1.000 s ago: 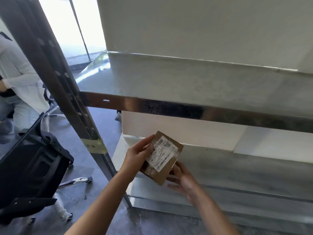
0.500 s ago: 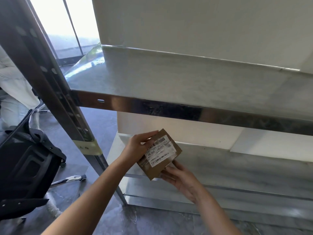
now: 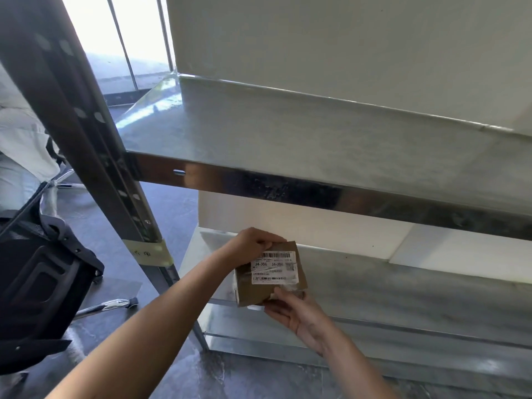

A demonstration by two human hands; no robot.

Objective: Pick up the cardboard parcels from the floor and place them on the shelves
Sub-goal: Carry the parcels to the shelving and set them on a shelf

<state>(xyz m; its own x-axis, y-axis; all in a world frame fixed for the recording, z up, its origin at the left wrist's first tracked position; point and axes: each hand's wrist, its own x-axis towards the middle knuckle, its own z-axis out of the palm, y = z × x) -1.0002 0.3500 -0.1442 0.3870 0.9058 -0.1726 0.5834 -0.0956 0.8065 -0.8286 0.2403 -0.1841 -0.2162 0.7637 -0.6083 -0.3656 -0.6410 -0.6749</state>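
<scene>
Metal shelves (image 3: 288,133) and a black chair (image 3: 37,283) stand on dark floor (image 3: 172,378).

so the parcel (image 3: 270,273) is up between both hands, below the front edge of the upper shelf (image 3: 288,145) and over the left end of the lower shelf (image 3: 403,295). left hand (image 3: 250,246) grips its top left corner, right hand (image 3: 293,312) pinches the bottom edge from underneath. the shelf post (image 3: 86,133) stands just left of all that, with a chair (image 3: 37,283) further left on the floor (image 3: 201,378). wall (image 3: 345,53) runs behind the shelves, window (image 3: 86,24) back left.
</scene>
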